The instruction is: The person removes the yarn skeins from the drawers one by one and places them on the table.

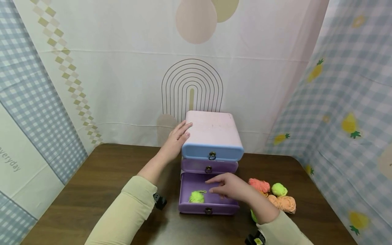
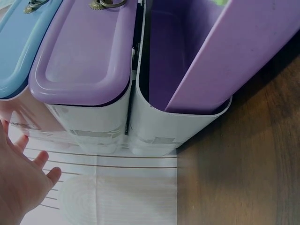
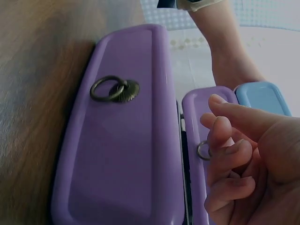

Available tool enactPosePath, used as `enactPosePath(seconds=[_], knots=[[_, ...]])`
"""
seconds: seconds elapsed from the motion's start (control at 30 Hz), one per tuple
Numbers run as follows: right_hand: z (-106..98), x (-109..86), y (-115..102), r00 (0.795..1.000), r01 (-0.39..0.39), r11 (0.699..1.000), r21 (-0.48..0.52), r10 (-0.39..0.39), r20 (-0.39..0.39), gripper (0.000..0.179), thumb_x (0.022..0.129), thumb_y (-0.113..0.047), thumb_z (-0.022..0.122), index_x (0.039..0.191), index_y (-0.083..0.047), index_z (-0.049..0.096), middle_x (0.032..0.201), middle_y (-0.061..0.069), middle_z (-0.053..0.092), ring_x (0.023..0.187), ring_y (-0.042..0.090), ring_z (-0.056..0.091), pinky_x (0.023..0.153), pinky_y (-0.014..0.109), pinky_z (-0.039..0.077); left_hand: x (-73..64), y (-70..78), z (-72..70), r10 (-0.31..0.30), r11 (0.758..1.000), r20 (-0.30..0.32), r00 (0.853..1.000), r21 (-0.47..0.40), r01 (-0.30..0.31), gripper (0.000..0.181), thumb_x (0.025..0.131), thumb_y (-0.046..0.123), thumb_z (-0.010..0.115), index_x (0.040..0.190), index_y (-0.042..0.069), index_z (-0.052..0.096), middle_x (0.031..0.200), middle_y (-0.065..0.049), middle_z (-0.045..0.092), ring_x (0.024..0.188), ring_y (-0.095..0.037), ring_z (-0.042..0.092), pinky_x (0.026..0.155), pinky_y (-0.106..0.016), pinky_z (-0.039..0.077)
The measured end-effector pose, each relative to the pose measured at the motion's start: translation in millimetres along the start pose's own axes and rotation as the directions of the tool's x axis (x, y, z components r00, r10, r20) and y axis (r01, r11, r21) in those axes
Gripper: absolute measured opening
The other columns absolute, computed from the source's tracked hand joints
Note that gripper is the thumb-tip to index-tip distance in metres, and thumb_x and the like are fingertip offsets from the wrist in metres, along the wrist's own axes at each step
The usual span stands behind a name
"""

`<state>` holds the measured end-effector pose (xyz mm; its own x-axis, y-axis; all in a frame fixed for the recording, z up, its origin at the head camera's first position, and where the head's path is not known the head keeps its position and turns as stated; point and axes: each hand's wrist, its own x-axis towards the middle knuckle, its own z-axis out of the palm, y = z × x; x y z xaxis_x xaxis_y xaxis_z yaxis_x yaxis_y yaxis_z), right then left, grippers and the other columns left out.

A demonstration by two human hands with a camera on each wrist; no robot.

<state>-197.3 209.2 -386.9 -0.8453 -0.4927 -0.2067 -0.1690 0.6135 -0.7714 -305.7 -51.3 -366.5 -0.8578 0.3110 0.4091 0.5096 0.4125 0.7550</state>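
A small cabinet (image 1: 214,127) has a pink top and a blue top drawer front (image 1: 196,152). Below sit a purple middle drawer (image 1: 196,165), pushed in, and a purple bottom drawer (image 1: 191,208), pulled out. One bright green ball of yarn (image 1: 196,197) lies in the bottom drawer, left of its middle. My left hand (image 1: 177,137) rests its straight fingers on the cabinet's upper left side. Over the right part of the drawer hovers my right hand (image 1: 231,186), fingers loosely bent and holding nothing; the right wrist view shows these fingers (image 3: 229,145) beside the ring pulls (image 3: 107,89).
Right of the cabinet, a coral yarn bundle (image 1: 259,185), a yellow-green ball (image 1: 279,189) and an orange bundle (image 1: 284,203) lie on the brown table (image 1: 122,163), more green yarn partly hidden behind my right forearm. Patterned cloth (image 1: 131,85) hangs behind and at both sides.
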Motion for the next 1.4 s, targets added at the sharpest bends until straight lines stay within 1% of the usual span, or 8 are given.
enactPosePath(seconds=[0.37, 0.53, 0.73, 0.93, 1.1, 1.2, 1.3, 1.4], knots=[[9.0, 14.8, -1.1, 0.999, -0.001, 1.000, 0.012, 0.000, 0.054, 0.035, 0.092, -0.024, 0.072, 0.124, -0.011, 0.071, 0.056, 0.012, 0.060, 0.042, 0.010, 0.042, 0.042, 0.025, 0.036, -0.2, -1.5, -1.2, -0.015, 1.000, -0.002, 1.000, 0.006, 0.015, 0.049, 0.105, 0.040, 0.040, 0.151, 0.023, 0.044, 0.164, -0.002, 0.021, 0.148, -0.036, 0.015, 0.115, -0.062, 0.012], [13.8, 22.9, -0.1, 0.996, 0.002, 1.000, -0.027, 0.001, 0.090, 0.034, 0.091, -0.023, 0.072, 0.122, -0.009, 0.071, 0.054, 0.004, 0.059, 0.044, 0.011, 0.047, 0.043, 0.026, 0.039, -0.5, -1.2, -1.9, -0.012, 1.000, -0.008, 1.000, 0.003, 0.012, 0.049, 0.105, 0.039, 0.040, 0.151, 0.023, 0.045, 0.164, -0.002, 0.021, 0.148, -0.036, 0.015, 0.115, -0.062, 0.012], [22.0, 32.2, -0.8, 0.992, -0.013, 0.998, -0.057, 0.020, 0.122, 0.028, 0.088, -0.019, 0.075, 0.115, -0.011, 0.074, 0.054, 0.004, 0.059, 0.045, 0.011, 0.050, 0.044, 0.026, 0.041, -0.9, -1.5, -1.3, -0.016, 1.000, -0.005, 1.000, 0.003, 0.016, 0.049, 0.105, 0.040, 0.040, 0.151, 0.023, 0.044, 0.164, -0.001, 0.021, 0.148, -0.035, 0.014, 0.115, -0.062, 0.012], [29.1, 38.6, -3.0, 0.986, -0.035, 0.996, -0.083, 0.048, 0.160, 0.035, 0.086, -0.018, 0.078, 0.118, -0.006, 0.072, 0.060, 0.002, 0.064, 0.047, 0.010, 0.052, 0.046, 0.025, 0.043, -1.2, -1.3, -0.4, -0.015, 1.000, -0.005, 1.000, -0.005, 0.015, 0.050, 0.105, 0.041, 0.040, 0.151, 0.023, 0.044, 0.164, -0.002, 0.021, 0.148, -0.036, 0.014, 0.114, -0.063, 0.012], [32.4, 43.8, -7.0, 0.979, -0.033, 0.985, -0.169, 0.065, 0.191, 0.041, 0.086, -0.021, 0.077, 0.123, -0.005, 0.070, 0.067, 0.001, 0.067, 0.050, 0.010, 0.053, 0.051, 0.026, 0.046, -0.6, -1.8, -0.2, -0.004, 1.000, -0.007, 1.000, -0.008, 0.004, 0.049, 0.105, 0.040, 0.040, 0.151, 0.023, 0.044, 0.164, -0.003, 0.021, 0.148, -0.036, 0.014, 0.114, -0.063, 0.013], [34.5, 46.1, -7.5, 0.978, -0.018, 0.967, -0.253, 0.069, 0.196, 0.041, 0.086, -0.023, 0.077, 0.122, -0.007, 0.070, 0.088, 0.003, 0.073, 0.063, 0.008, 0.055, 0.067, 0.027, 0.050, -0.3, -2.3, 0.0, -0.002, 1.000, -0.005, 1.000, -0.007, 0.002, 0.049, 0.105, 0.039, 0.040, 0.151, 0.023, 0.044, 0.164, -0.002, 0.021, 0.148, -0.036, 0.015, 0.114, -0.063, 0.013], [35.7, 46.6, -7.2, 0.979, -0.007, 0.949, -0.316, 0.071, 0.192, 0.040, 0.085, -0.026, 0.077, 0.120, -0.007, 0.072, 0.111, 0.003, 0.072, 0.086, 0.010, 0.061, 0.084, 0.030, 0.050, -0.1, -1.9, 0.5, 0.001, 1.000, -0.004, 1.000, -0.009, -0.001, 0.049, 0.105, 0.039, 0.040, 0.151, 0.022, 0.044, 0.164, -0.002, 0.021, 0.148, -0.036, 0.015, 0.114, -0.062, 0.013], [36.7, 46.8, -5.9, 0.979, -0.006, 0.941, -0.340, 0.076, 0.192, 0.039, 0.085, -0.027, 0.076, 0.119, -0.007, 0.072, 0.116, 0.003, 0.070, 0.104, 0.016, 0.062, 0.091, 0.035, 0.050, 0.2, -1.4, 1.0, 0.002, 1.000, -0.006, 1.000, -0.008, -0.002, 0.049, 0.105, 0.039, 0.040, 0.151, 0.022, 0.045, 0.163, -0.002, 0.022, 0.148, -0.035, 0.015, 0.115, -0.061, 0.013]])
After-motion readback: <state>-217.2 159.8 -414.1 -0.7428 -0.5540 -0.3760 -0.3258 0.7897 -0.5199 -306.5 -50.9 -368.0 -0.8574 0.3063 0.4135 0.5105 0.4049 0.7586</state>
